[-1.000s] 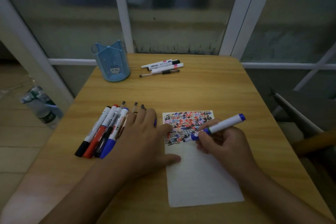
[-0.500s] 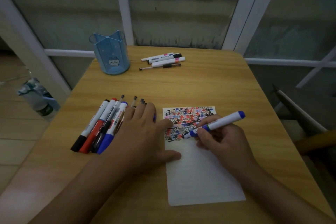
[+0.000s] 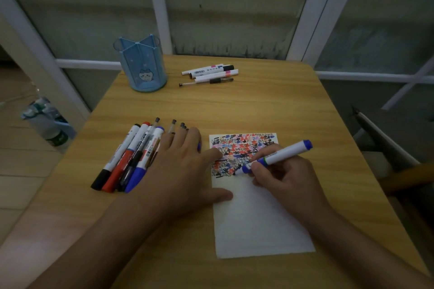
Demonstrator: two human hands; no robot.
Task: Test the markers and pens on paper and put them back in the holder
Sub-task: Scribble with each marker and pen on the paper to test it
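Spreading across most of the view, the wooden table carries everything. A white sheet of paper lies near the right, its far part packed with black, blue and red test marks, its near part blank. The left hand lies flat with straight, spread fingers, forefinger and thumb pressing the paper's left edge, the other fingers over a fan of capped markers and pens on the left. The right hand curls round a white blue marker, pinched near its tip, which touches the marks; the blue end slants up to the far right. At the far left stands the blue holder, divided into compartments, with a cat face on its front. Just right of it lie four more white pens, side by side. On the floor left of the table sits a plastic bottle.
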